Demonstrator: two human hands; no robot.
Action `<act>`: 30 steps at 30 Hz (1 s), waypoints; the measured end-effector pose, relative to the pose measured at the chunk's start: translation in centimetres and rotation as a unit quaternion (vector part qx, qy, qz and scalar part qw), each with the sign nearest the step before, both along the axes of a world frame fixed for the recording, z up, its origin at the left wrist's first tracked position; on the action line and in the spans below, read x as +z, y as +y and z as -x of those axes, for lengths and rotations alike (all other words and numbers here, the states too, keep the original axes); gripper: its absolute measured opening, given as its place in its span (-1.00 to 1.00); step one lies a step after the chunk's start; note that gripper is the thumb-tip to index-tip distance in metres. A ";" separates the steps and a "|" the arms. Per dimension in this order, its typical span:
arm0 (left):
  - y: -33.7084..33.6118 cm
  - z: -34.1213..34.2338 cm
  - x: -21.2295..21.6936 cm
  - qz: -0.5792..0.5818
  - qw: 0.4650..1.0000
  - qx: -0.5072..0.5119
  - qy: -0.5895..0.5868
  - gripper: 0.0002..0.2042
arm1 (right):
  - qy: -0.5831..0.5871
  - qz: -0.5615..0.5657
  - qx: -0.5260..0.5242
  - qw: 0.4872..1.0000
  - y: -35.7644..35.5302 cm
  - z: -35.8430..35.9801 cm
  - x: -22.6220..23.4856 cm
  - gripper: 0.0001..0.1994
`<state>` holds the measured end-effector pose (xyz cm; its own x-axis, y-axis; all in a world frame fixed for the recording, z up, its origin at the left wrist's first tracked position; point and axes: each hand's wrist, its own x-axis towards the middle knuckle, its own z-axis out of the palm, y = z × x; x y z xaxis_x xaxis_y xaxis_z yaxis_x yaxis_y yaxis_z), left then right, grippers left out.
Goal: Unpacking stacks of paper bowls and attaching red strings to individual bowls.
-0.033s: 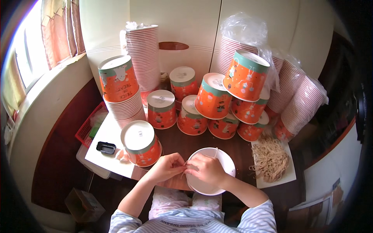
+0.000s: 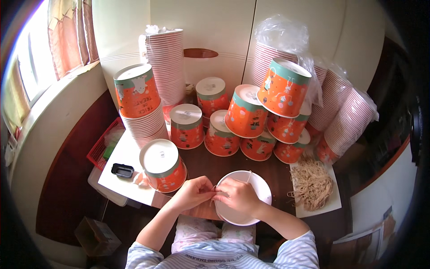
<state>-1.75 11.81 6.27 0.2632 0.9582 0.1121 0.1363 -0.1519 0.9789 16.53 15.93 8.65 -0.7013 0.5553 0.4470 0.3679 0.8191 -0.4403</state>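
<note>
A white paper bucket [image 2: 257, 188] stands open side up at the near edge of the dark table [image 2: 204, 163], right in front of me. Both hands meet over its left rim. My left hand [image 2: 193, 193] pinches a thin pale cord [image 2: 247, 176] at the rim. My right hand [image 2: 237, 196] lies across the bucket's mouth, fingertips closed on the same cord, which arcs up over the far rim. An upside-down orange bucket [image 2: 163, 166] stands just left of my left hand.
Several upside-down orange buckets [image 2: 244, 112] are piled behind, between tall nested stacks [image 2: 165, 62], some in plastic wrap. A heap of tan cords [image 2: 312, 183] lies on a white sheet at right. A small black object [image 2: 122, 170], a red basket [image 2: 101, 145] and a floor box [image 2: 96, 235] are at left.
</note>
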 end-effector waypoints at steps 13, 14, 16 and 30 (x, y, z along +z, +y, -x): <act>-0.8 -0.1 -0.3 0.016 0.993 0.103 -0.062 -0.79 | 0.008 0.043 -0.011 0.999 0.1 0.4 0.1 -0.92; -1.1 0.0 -0.7 -0.022 0.989 0.147 0.012 -0.81 | 0.010 0.073 -0.006 0.997 0.3 0.3 0.1 -0.91; -1.7 0.0 -1.4 -0.041 0.984 0.161 0.061 -0.83 | 0.012 0.105 -0.001 0.994 0.6 0.2 -0.1 -0.91; -2.7 -1.9 -3.0 -0.235 0.907 0.296 0.185 -0.85 | -0.017 0.138 -0.004 0.990 0.8 0.1 -0.2 -0.91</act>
<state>0.17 9.11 3.22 -0.1800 0.8129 0.5539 0.6361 -0.3333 0.6959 16.42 16.71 8.43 -0.7088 0.6587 0.2526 0.3928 0.6660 -0.6342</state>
